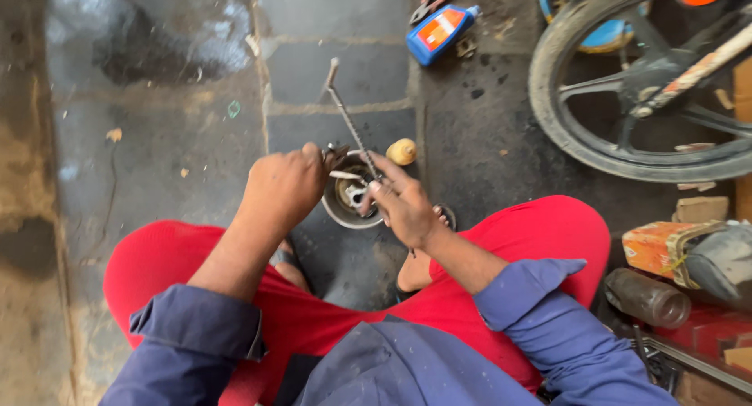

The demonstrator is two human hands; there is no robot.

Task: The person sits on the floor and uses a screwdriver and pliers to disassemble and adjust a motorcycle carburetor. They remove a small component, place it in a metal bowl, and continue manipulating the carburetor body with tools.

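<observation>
Squatting over a small metal bowl (345, 210) at centre frame, a person in red trousers and blue sleeves works with both hands above it. The bowl sits on the dark stone floor (337, 77) between the feet and holds a few small metal parts, too small to tell apart.

Left hand (283, 188): clenched into a fist at the bowl's left rim, gripping a small dark tool (338, 150) whose tip pokes out past the knuckles. What kind of tool, cannot tell.

Right hand (403, 206): fingers curled on the lower end of a long thin rod (348, 120), held over the bowl's right side. The rod slants up and left from the hands toward upper centre of the frame.

Just beside the bowl, upper right: a small yellow cap (402, 151). Further up, top centre: a blue bottle (440, 31) with an orange label, lying on its side. Upper right: a motorcycle wheel (627, 85), black tyre and spokes. Right edge, lower: an orange box (658, 248) and a dark jar (646, 298) on its side. Floor is stained and wet-looking at upper left.
</observation>
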